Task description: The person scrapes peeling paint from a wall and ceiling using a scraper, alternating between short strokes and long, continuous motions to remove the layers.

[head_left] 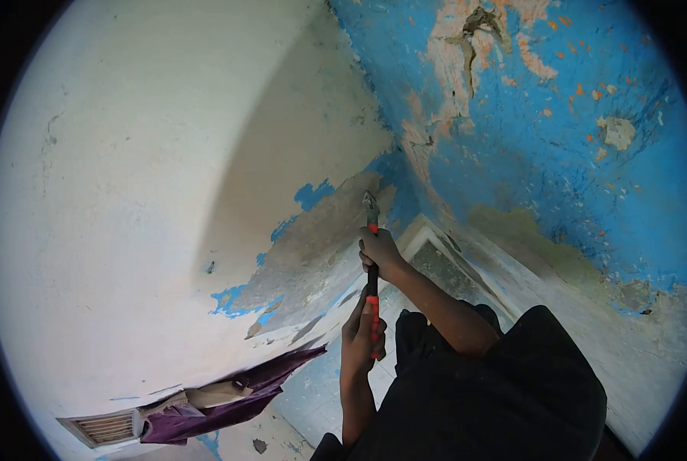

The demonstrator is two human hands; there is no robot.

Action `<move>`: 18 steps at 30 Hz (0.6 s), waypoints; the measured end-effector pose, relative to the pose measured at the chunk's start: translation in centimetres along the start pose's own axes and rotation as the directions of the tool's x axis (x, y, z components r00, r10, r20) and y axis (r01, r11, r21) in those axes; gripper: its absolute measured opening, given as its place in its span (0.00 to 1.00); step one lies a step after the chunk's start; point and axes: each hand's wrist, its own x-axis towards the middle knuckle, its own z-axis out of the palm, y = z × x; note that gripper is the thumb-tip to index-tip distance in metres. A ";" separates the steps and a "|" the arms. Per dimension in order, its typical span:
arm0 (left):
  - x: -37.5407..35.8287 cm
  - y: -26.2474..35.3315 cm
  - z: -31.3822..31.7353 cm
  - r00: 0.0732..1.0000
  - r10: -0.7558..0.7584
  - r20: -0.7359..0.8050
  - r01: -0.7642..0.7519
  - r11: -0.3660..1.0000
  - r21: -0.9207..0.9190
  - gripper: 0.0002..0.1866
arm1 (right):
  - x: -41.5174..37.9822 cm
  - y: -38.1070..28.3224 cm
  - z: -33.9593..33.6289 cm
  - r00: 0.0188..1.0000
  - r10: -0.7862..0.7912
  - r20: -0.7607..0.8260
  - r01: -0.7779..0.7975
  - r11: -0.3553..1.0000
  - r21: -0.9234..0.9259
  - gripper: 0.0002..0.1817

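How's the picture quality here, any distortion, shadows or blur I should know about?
Head view: strong fisheye, with a black round border and wall lines bending. A soft curved shadow falls across the white wall; its left part is brightly lit and nearly washed out. The blue wall is evenly lit. Both hands and the red-handled tool look reasonably sharp; the edges are softer.

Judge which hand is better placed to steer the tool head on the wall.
Likely the right hand: it grips the red-handled tool nearest its metal head by the wall; the left hand holds the lower end.
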 end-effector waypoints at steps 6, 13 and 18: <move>0.5 0.5 0.1 0.997 0.037 0.066 -0.038 0.999 0.020 0.29 | 0.7 -0.8 -0.2 0.999 0.010 -0.043 -0.010 1.000 0.001 0.15; 0.6 0.4 -0.1 0.999 0.031 0.040 -0.033 0.998 0.047 0.30 | 0.9 -0.5 0.1 0.996 -0.011 -0.085 0.010 1.000 -0.019 0.15; 0.6 0.3 -0.2 0.998 0.021 0.051 -0.023 0.999 0.034 0.29 | 0.3 0.4 0.8 0.998 0.018 -0.061 -0.017 1.000 0.013 0.15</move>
